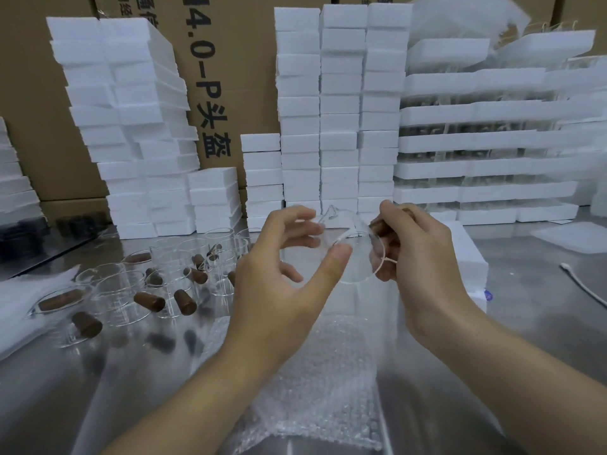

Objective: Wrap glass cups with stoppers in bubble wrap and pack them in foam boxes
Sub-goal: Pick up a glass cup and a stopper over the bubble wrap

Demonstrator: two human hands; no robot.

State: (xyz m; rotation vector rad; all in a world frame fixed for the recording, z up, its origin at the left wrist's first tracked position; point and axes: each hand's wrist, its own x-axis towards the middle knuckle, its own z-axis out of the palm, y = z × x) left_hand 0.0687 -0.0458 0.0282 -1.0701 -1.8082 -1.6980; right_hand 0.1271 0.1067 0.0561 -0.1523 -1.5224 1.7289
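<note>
Bubble wrap (328, 372) lies flat at the near edge of the counter (542, 339), with the glass cup (356, 257) held above it in both hands.

At far left, loose cups with brown stoppers (147, 287) crowd the counter, with bare steel in front of them. The left hand (279, 277) pinches the cup's rim between thumb and curled fingers. The right hand (423, 257) has its fingers curled round the opposite side. A foam box (469, 257) stands just beside that hand. Further right, open counter runs to a white cord (584, 287). Foam box stacks (341, 110) wall the rear edge.
</note>
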